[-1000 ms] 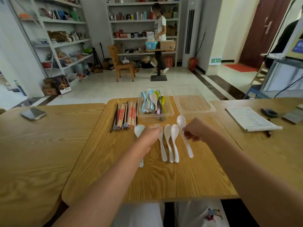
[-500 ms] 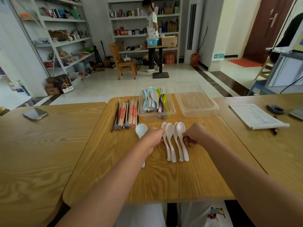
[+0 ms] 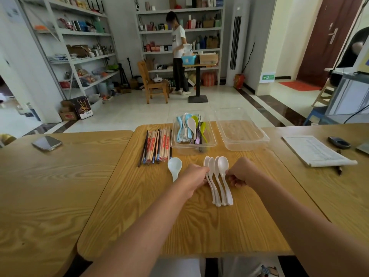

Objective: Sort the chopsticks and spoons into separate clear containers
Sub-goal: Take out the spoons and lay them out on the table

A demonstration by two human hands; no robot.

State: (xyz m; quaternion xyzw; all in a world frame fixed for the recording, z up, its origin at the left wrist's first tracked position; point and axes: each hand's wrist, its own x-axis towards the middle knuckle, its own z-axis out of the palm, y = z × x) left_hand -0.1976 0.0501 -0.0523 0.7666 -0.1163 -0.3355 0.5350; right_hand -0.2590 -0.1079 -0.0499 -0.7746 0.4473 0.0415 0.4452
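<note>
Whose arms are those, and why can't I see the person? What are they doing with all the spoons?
The camera sits on a person's head and looks down, so you see that person's own two arms. Their left hand and right hand pinch a bunch of four white spoons from both sides on the wooden table. A single white spoon lies alone further left, near a row of chopsticks. One clear container holds coloured spoons. The empty clear container stands beside it.
</note>
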